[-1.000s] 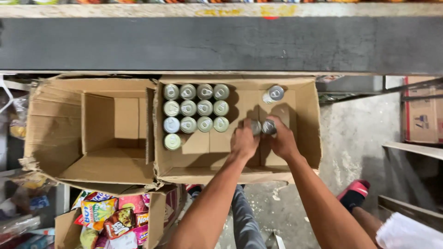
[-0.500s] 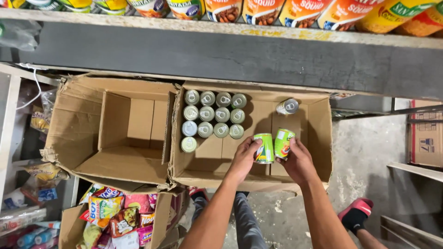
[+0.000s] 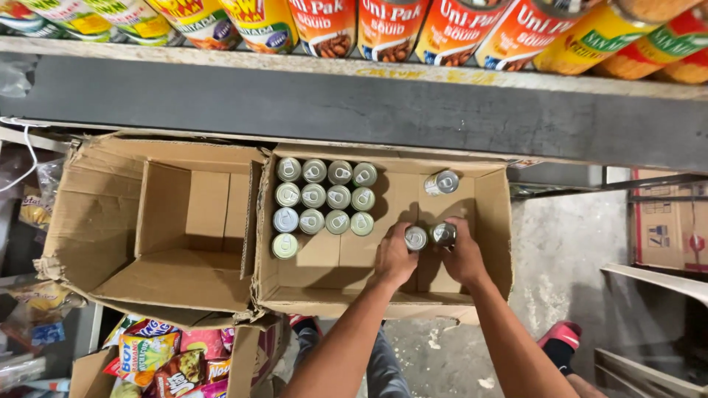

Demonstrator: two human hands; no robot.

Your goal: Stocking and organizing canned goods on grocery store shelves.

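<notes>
My left hand (image 3: 394, 258) grips a small can with a silver pull-tab lid (image 3: 415, 237), upright inside the right cardboard box (image 3: 493, 221). My right hand (image 3: 464, 254) grips a second can like it (image 3: 443, 234), the two cans side by side. Several more cans (image 3: 324, 197) stand in rows in the box's back left part. One single can (image 3: 441, 182) leans near the back right corner.
An empty open cardboard box (image 3: 158, 221) sits to the left. A shelf edge (image 3: 354, 103) runs above, carrying a row of red, yellow and orange cans (image 3: 383, 29). A box of snack packets (image 3: 158, 357) lies below left. My feet in red sandals (image 3: 560, 343) stand on a concrete floor.
Both hands held the two cans tilted with green labels showing; now the cans are upright and lower in the box. The view has tilted up, showing more of the shelf.
</notes>
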